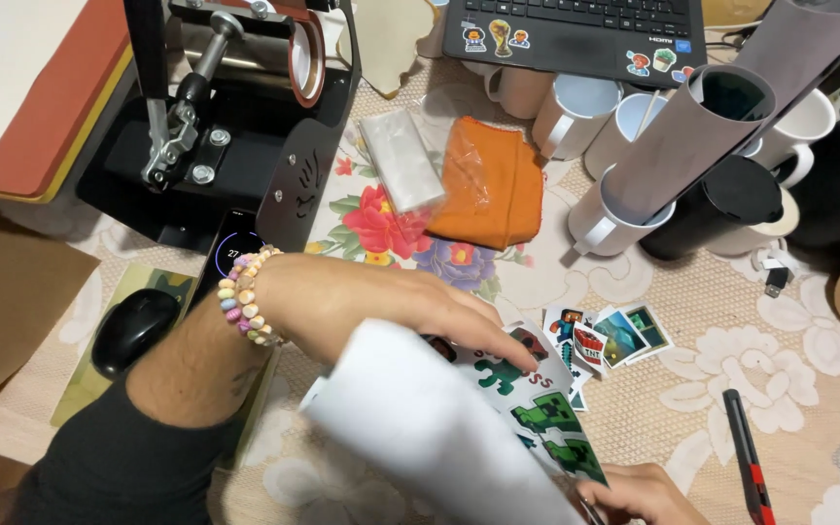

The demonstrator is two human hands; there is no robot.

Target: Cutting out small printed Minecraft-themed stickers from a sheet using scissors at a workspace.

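A lace-patterned floral tablecloth (731, 389) covers the crowded table, with a black mug press (235, 107), white mugs (576, 107) and a laptop (576, 29) at the back. The left hand (381, 306) lies flat on the printed sheet (537, 408), fingers together and outstretched. The sheet's white curl hides much of it. The right hand (639, 494) is cut off below; its grip I cannot tell.

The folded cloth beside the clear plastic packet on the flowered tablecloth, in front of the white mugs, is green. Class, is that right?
Not quite. The head view shows the folded cloth is orange, not green. It does lie beside the clear plastic packet on the flowered tablecloth, in front of the white mugs.
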